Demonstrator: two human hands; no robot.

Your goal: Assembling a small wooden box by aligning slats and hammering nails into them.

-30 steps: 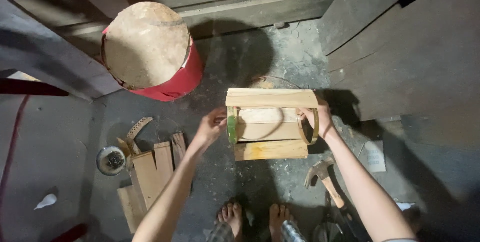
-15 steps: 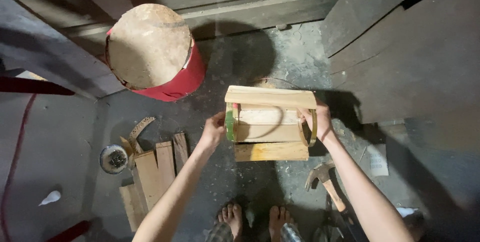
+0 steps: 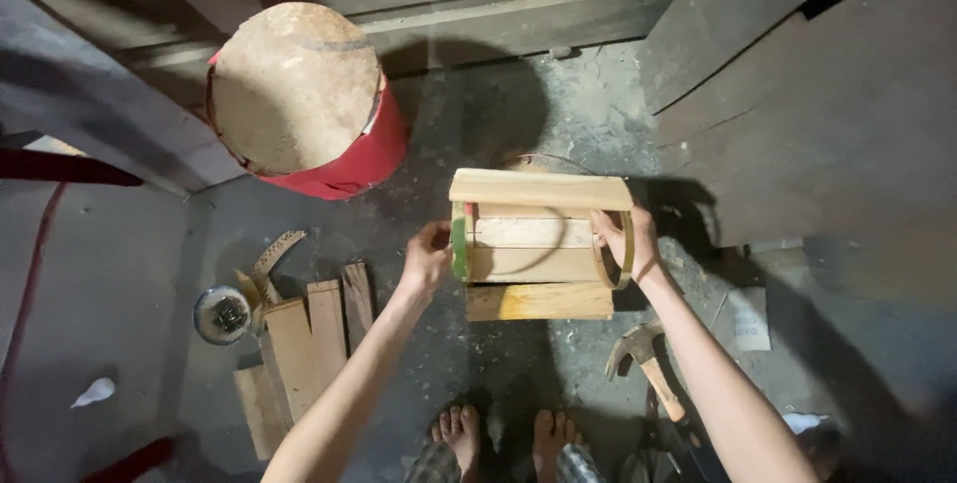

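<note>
The person is holding a small drum-shaped frame of pale wooden slats, fixed between two rings, out over the grey concrete floor in front of their bare feet. The left hand is gripping the frame's left end, fingers curled against the green ring there. The right hand is clasping the right end, with fingers wrapping the plain wooden ring. Both hands are closed on the frame, which is sitting level, slats running side to side, the topmost slat lying widest across it.

Behind the frame, toward the far wall, a red cylindrical stool with a round worn tan top is standing on the floor, well apart from the hands. To the left of the left forearm, several short flat wooden boards are lying side by side on the floor. Just beside them, a small round metal tin is resting, and a curved wooden piece is lying near the boards' far end. On the right, below the right forearm, a claw hammer with a wooden handle is lying on the floor. Dark flat panels are leaning at the right side. A red cord is trailing down the left edge of the floor.
</note>
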